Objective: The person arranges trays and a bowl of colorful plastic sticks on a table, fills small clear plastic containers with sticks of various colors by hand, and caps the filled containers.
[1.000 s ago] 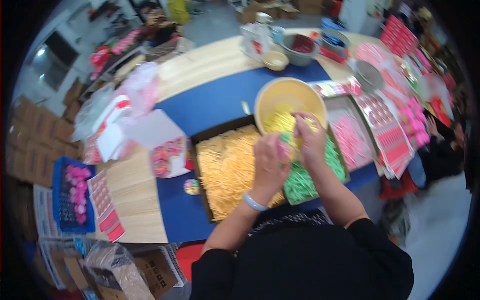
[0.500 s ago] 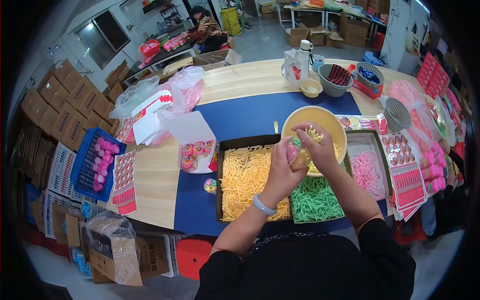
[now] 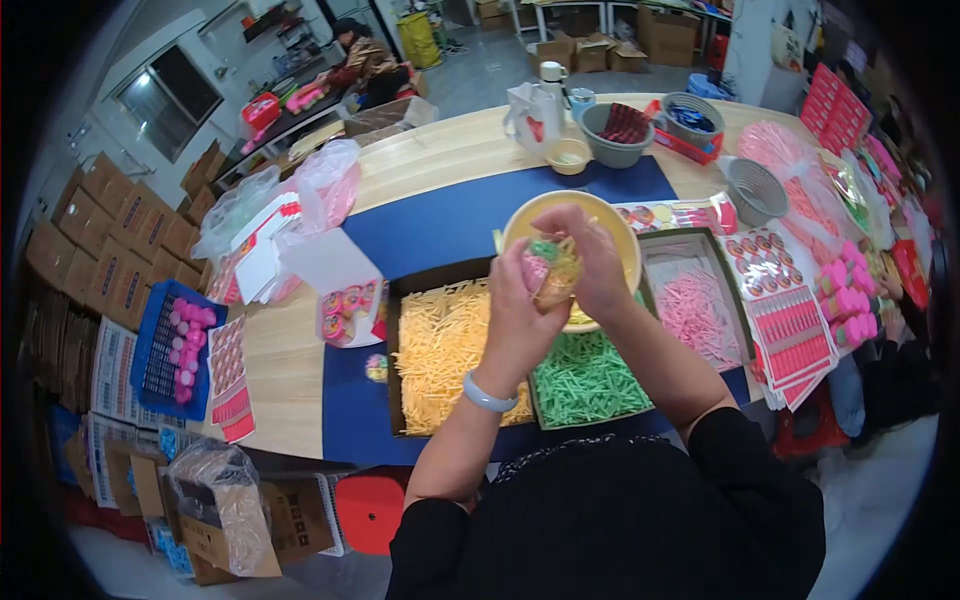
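My left hand (image 3: 524, 310) is wrapped round a clear container (image 3: 550, 270) filled with pink, green and yellow pieces. From the other side my right hand (image 3: 592, 262) holds the same container, its fingers over the top. Both hands are above the yellow bowl (image 3: 622, 225), which holds yellow sticks, largely hidden by the hands. Below and to the left lies a tray of pale orange sticks (image 3: 440, 345). Green sticks (image 3: 590, 378) fill the tray just below the bowl, and pink sticks (image 3: 695, 310) lie in a tray on the right.
A small filled container (image 3: 376, 368) stands left of the orange tray. Further left are an open white box (image 3: 335, 275) and a blue basket (image 3: 152, 355) of pink lids. Grey bowls (image 3: 618, 150) and a bottle stand at the back. Printed sheets (image 3: 790, 320) lie right. Two other people are partly visible.
The yellow sticks seen between my right fingers half a second ago no longer show there. My right hand has closed over the container's top. The whole view has shifted.
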{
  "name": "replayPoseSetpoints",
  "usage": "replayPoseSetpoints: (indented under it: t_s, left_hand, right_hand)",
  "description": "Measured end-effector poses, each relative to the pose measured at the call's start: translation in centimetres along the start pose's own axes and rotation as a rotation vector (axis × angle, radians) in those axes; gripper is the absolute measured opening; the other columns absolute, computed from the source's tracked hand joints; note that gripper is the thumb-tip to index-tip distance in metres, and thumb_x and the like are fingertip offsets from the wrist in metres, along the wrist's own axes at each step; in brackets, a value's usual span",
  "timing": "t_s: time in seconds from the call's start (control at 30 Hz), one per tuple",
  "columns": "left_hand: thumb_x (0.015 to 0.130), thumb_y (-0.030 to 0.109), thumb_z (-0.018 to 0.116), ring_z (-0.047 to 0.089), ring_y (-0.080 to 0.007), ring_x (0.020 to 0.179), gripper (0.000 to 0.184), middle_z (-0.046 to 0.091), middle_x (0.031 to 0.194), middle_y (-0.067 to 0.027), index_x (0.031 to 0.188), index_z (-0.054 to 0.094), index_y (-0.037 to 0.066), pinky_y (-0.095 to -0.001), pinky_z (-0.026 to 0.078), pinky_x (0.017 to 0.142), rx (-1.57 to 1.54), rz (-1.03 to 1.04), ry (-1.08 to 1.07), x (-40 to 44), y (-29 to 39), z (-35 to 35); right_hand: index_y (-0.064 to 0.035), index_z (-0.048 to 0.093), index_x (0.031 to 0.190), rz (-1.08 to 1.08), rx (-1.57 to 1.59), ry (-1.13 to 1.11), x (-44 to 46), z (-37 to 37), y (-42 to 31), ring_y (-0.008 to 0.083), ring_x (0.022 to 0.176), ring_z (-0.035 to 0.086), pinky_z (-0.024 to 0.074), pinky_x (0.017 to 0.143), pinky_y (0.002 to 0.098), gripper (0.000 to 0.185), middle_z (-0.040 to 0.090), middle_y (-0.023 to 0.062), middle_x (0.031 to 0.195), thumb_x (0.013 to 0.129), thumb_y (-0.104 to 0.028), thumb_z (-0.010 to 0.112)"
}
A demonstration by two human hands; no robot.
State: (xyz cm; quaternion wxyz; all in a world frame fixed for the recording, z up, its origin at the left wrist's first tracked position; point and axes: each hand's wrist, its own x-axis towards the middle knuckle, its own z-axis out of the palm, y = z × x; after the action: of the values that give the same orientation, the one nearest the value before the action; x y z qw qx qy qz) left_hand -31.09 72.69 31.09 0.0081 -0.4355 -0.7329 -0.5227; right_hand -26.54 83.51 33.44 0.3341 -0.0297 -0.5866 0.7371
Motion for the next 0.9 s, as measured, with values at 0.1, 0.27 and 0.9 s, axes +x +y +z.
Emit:
replayPoseSetpoints:
  t_s: [0.1, 0.27, 0.9]
  left_hand:
    - [0.062, -0.001, 0.066, 0.051, -0.0272, 0.097, 0.070, 0.045, 0.112, -0.0170, 0.122, 0.031, 0.004, -0.0318, 0.044, 0.082, -0.065, -0.041, -0.023, -0.1, 0.5, 0.5]
    - [0.062, -0.001, 0.066, 0.051, -0.0265, 0.098, 0.070, 0.045, 0.114, -0.0161, 0.123, 0.031, 0.006, -0.0310, 0.044, 0.082, -0.144, -0.043, -0.036, -0.8, 1.1, 0.9]
    - [0.063, 0.000, 0.067, 0.047, -0.0249, 0.105, 0.071, 0.043, 0.118, -0.0136, 0.124, 0.031, 0.006, -0.0321, 0.039, 0.090, -0.291, -0.169, 0.081, -4.1, 1.3, 2.3]
  right_hand:
    - [-0.0030, 0.058, 0.089, -0.149, -0.203, -0.019, -0.3, -0.9, 0.0, 0.0122, 0.079, 0.049, 0.0382, 0.077, 0.0251, 0.029, 0.055, 0.0044, 0.086, 0.091, -0.022, 0.036]
    - [-0.0022, 0.059, 0.095, 0.035, -0.011, -0.124, -0.2, -2.5, -0.2, 0.0133, 0.085, 0.049, 0.0373, 0.081, 0.0262, 0.033, 0.055, 0.0060, 0.093, 0.092, -0.025, 0.036]
    - [-0.0038, 0.046, 0.121, 0.131, -0.120, -0.585, -0.8, -4.5, -0.8, 0.0183, 0.101, 0.046, 0.0347, 0.089, 0.0295, 0.039, 0.048, 0.0100, 0.113, 0.092, -0.028, 0.038]
